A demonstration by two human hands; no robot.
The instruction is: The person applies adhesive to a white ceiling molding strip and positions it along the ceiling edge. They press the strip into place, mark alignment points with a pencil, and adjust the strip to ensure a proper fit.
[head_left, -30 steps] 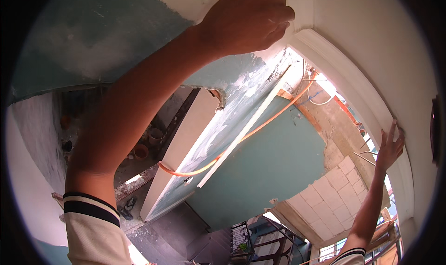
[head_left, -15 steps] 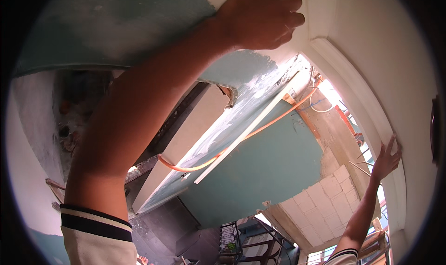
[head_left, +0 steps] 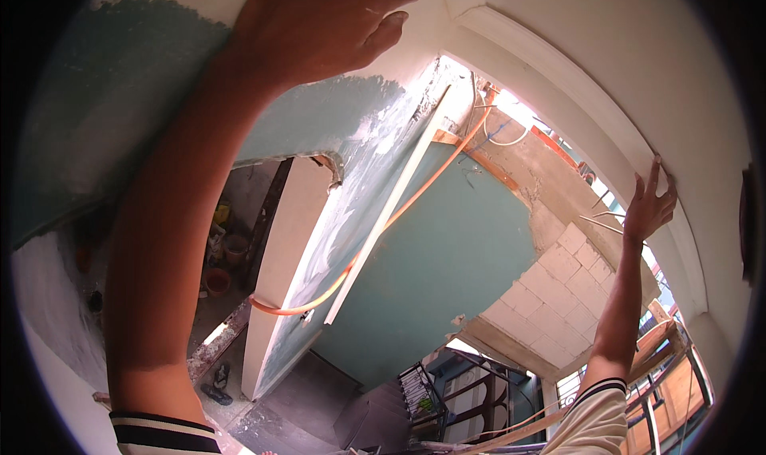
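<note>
A long white moulding strip [head_left: 574, 76] runs along the edge where the white surfaces meet at the upper right. My right hand [head_left: 650, 207] reaches up to it, fingers stretched out and touching its edge farther along. Large in the foreground, my left hand [head_left: 319, 28] is raised near the white upper part of the partly green wall [head_left: 152, 40]. Its thumb and forefinger are curled, while its other fingers are mostly hidden or cut off by the frame's top. Whatever that hand holds, if anything, cannot be made out.
A thin white strip [head_left: 391, 207] slants across the middle, with an orange hose [head_left: 423, 187] crossing it. Behind stand a green wall [head_left: 447, 255] and bare pale blocks [head_left: 558, 283]. Several pots [head_left: 217, 281] sit beyond the left opening. Wooden furniture [head_left: 670, 391] is at lower right.
The view has shifted. My left hand appears farther left and higher, and my right hand appears higher, still touching the moulding strip with its fingers stretched.
</note>
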